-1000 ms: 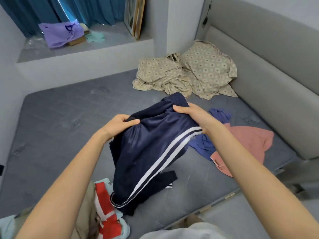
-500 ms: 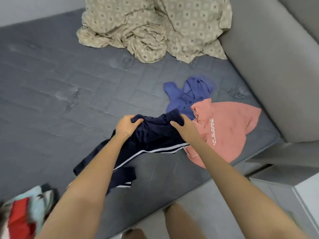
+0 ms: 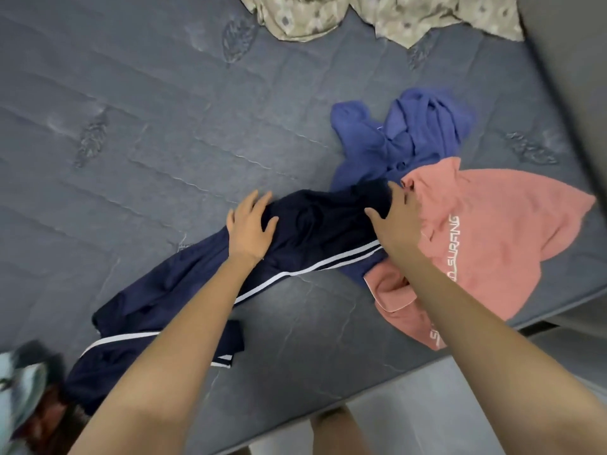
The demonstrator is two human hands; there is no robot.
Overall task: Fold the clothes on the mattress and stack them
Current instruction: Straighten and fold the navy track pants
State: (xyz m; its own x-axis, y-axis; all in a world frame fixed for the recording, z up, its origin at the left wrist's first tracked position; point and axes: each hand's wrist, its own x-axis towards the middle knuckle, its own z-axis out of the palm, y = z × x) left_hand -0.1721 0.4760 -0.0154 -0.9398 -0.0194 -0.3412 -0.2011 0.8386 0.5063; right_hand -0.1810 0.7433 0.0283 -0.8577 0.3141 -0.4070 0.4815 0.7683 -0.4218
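1. While stretched slantwise across the grey mattress (image 3: 164, 142), the navy striped trousers (image 3: 312, 238) lie under the left hand (image 3: 251, 224) and right hand (image 3: 395, 221), fingers straight and spread.
2. Blue garment (image 3: 410, 136) and pink sweatshirt (image 3: 486, 231) crowd the waistband end.
3. Patterned beige cloth (image 3: 394, 14) is cut off at the top edge.
4. The left forearm hides part of the trouser legs; the blurred red-and-pale bundle (image 3: 23, 389), lower left, cannot be identified.
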